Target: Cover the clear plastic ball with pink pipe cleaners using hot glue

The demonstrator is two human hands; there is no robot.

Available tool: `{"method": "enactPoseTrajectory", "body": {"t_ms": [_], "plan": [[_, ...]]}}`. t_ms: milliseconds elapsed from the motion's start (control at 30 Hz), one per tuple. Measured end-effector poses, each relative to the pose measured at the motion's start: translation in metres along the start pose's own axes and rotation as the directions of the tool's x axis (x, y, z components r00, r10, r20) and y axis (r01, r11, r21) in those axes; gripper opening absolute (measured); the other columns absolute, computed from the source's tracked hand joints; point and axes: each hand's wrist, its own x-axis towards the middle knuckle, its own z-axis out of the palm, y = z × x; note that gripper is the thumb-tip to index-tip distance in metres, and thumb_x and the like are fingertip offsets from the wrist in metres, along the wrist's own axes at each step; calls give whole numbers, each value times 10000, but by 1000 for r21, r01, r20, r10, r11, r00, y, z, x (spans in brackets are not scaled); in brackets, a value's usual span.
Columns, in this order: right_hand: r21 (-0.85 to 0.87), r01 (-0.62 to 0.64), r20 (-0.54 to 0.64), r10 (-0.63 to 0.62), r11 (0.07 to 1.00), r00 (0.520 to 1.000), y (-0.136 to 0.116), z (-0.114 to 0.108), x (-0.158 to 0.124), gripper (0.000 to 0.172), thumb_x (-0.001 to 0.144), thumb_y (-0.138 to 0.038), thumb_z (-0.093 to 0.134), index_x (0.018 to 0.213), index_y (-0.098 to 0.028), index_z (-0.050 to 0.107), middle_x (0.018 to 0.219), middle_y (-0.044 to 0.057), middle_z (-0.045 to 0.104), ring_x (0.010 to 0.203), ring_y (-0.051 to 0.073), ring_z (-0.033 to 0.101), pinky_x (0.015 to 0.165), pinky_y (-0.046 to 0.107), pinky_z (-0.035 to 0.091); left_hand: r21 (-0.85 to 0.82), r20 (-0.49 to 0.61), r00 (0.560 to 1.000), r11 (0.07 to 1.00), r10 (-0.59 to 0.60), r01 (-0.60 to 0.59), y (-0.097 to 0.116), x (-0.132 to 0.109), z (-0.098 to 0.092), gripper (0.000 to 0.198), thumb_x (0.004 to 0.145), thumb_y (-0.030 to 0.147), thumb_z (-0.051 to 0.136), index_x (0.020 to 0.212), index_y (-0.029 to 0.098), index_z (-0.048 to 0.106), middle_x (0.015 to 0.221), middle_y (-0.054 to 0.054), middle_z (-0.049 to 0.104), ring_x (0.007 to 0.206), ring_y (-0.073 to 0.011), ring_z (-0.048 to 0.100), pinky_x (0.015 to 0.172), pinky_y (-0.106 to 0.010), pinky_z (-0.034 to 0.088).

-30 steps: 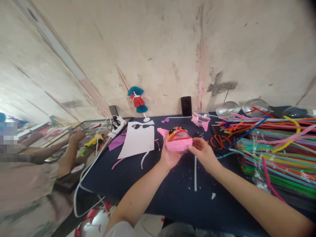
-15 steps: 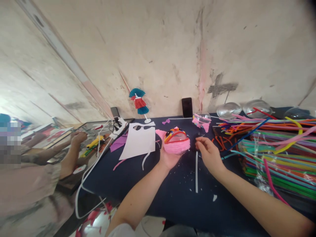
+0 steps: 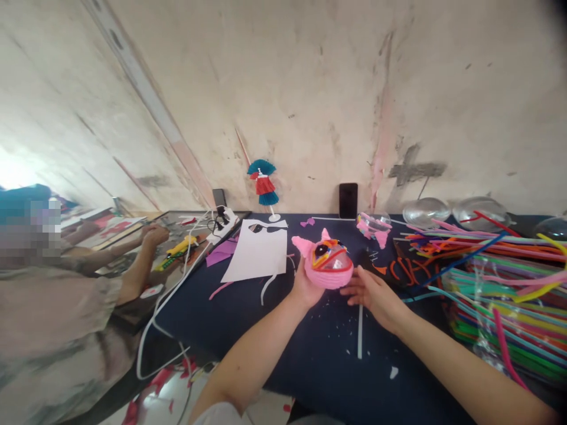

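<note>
My left hand (image 3: 308, 289) grips a pink pipe-cleaner animal head (image 3: 328, 278) from its left and underside. The head has pointed ears, a black eye with orange and yellow trim, and a clear plastic part edged in red. Close by its right side is my right hand (image 3: 370, 295), fingers stretched out and holding nothing; whether the fingertips touch the head I cannot tell. Under that hand a white strip (image 3: 360, 339) lies on the dark table. Behind stands a second pink-trimmed clear piece (image 3: 374, 227).
Bundles of coloured pipe cleaners (image 3: 509, 313) and clear plastic domes (image 3: 425, 211) fill the right. Orange-handled scissors (image 3: 405, 270) lie beside them. A phone (image 3: 348, 200) leans on the wall. White paper (image 3: 259, 254) and a power strip (image 3: 224, 224) are left, near a co-worker (image 3: 57, 307).
The pink head has turned so its ears and eye show more. My right hand has come in beside it and its fingers have opened out. The camera view has shifted left.
</note>
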Motion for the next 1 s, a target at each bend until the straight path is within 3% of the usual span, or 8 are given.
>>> {"method": "enactPoseTrajectory", "body": {"t_ms": [133, 300, 367, 467, 567, 767, 900, 1000], "plan": [[97, -37, 170, 20, 995, 985, 2, 4, -3, 360, 800, -546, 551, 858, -196, 610, 803, 67, 692, 699, 185, 663, 614, 343, 567, 38, 8, 998, 997, -63, 63, -4, 1, -2, 529, 810, 583, 492, 1046, 135, 644, 1121, -101, 660, 1163, -290, 532, 1024, -429, 382], [128, 24, 105, -38, 991, 994, 8, 2, 2, 313, 772, -487, 625, 954, -236, 583, 910, 32, 701, 749, 179, 670, 655, 359, 578, 156, -230, 967, 985, 113, -78, -9, 3, -4, 428, 792, 525, 577, 958, 138, 652, 967, -82, 699, 1027, -265, 605, 964, -412, 419], [125, 42, 86, -53, 991, 995, 9, 1, 4, 296, 780, -466, 626, 973, -247, 580, 952, 25, 696, 772, 177, 669, 681, 366, 574, 130, -241, 963, 987, 122, -92, -9, 2, -6, 463, 802, 559, 546, 974, 141, 646, 991, -88, 693, 1049, -258, 597, 968, -401, 415], [143, 69, 88, -82, 987, 993, 7, -1, 6, 285, 780, -446, 633, 984, -252, 589, 997, 27, 688, 819, 186, 666, 738, 394, 560, 78, -140, 986, 994, 88, -78, -6, 0, -6, 570, 794, 645, 475, 956, 126, 649, 1038, -118, 678, 1133, -275, 550, 990, -400, 400], [186, 101, 73, -116, 977, 991, 3, -3, 6, 309, 732, -407, 693, 981, -248, 604, 993, 25, 687, 855, 194, 660, 788, 406, 543, 89, 11, 994, 990, 111, -112, -1, -2, -1, 623, 713, 673, 558, 1021, 136, 632, 1146, -130, 636, 1203, -299, 492, 1006, -410, 384], [209, 189, 62, -206, 959, 976, 2, 1, 4, 459, 628, -302, 781, 1050, -279, 601, 1058, 13, 668, 977, 215, 621, 873, 422, 496, 173, 174, 973, 968, 149, -179, 3, -6, 2, 716, 479, 491, 835, 1069, 163, 597, 1167, -105, 614, 1174, -304, 505, 1003, -419, 381], [190, 242, 33, -253, 951, 967, 7, 3, 5, 553, 570, -239, 815, 1070, -307, 589, 1104, -5, 657, 1024, 210, 596, 967, 443, 430, 279, 279, 954, 942, 105, -186, 3, -6, -2, 780, 481, 312, 872, 1173, 210, 529, 1245, -83, 564, 1170, -282, 509, 993, -411, 394], [180, 264, 48, -277, 948, 960, 8, 3, 4, 658, 547, -212, 827, 1137, -316, 555, 1168, 3, 633, 1102, 230, 560, 1032, 473, 364, 321, 284, 953, 925, 109, -201, 1, -5, -7, 774, 509, 226, 858, 1194, 243, 500, 1229, -59, 566, 1134, -263, 535, 960, -394, 425]]}}
